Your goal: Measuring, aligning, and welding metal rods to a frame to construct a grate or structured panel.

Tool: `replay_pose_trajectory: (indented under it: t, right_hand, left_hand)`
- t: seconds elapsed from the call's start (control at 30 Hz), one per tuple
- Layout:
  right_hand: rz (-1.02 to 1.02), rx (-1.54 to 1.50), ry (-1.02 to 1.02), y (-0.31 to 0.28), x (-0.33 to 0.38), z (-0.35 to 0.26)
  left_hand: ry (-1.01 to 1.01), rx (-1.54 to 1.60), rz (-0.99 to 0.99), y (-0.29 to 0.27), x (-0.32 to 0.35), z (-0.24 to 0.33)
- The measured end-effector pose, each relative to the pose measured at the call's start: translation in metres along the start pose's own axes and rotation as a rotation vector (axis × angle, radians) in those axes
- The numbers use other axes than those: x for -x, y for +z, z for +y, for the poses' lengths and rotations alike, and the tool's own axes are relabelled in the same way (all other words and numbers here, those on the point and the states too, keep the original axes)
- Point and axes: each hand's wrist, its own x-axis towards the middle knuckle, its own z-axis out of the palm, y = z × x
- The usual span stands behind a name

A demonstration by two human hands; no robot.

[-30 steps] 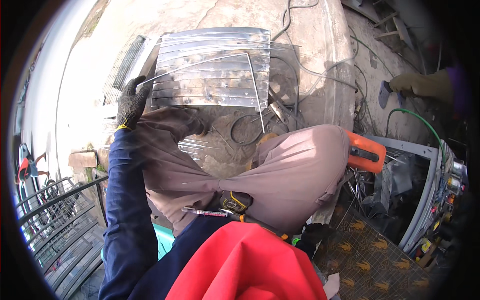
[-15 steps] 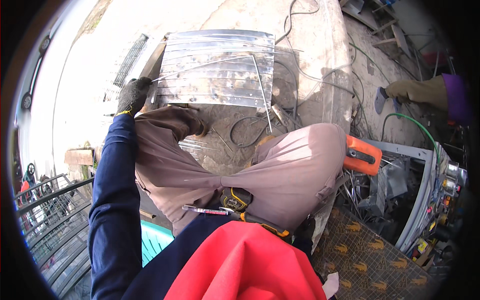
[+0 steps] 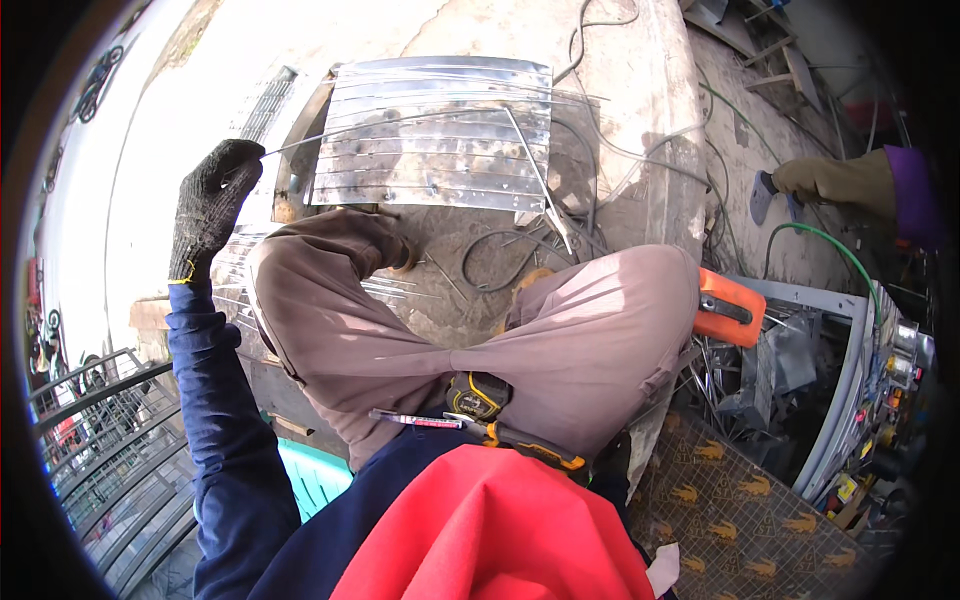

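Observation:
My left hand, in a dark knitted glove, is closed with thumb and fingers pinching one end of a thin bent metal rod. From the hand the rod runs right across a flat metal plate. Near the plate's right edge it bends sharply, and the shorter leg comes back toward my right knee. Several straight thin rods lie across the far part of the plate, whose surface carries dark burn-like marks. My right hand is out of sight.
Cables coil on the ground beyond my knees. Loose rods lie between my feet. Beside my right knee is an orange tool, near metal scraps. Metal grilles stand at left. Another person's leg is at far right.
My left hand has moved left, away from the plate's left edge, still pinching the rod. The tip of the rod's shorter leg has shifted slightly right.

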Motion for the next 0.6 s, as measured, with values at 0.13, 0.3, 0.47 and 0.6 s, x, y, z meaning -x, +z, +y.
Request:
replay_pose_trajectory:
  t: [0.13,0.3,0.47,0.6]
  right_hand:
    - [-0.004,0.024,-0.001,0.002,0.004,-0.003]
    - [-0.016,0.054,-0.001,0.006,0.009,-0.008]
    - [-0.021,0.090,-0.007,0.012,0.014,-0.017]
    - [-0.027,0.132,-0.014,0.019,0.022,-0.025]
  left_hand:
    - [-0.176,-0.174,-0.389,0.000,-0.001,-0.017]
    - [-0.027,-0.557,-0.576,0.051,-0.006,-0.062]
    - [-0.338,-0.396,-0.688,0.065,-0.010,-0.073]
    - [-0.164,-0.382,-0.796,0.059,-0.016,-0.067]
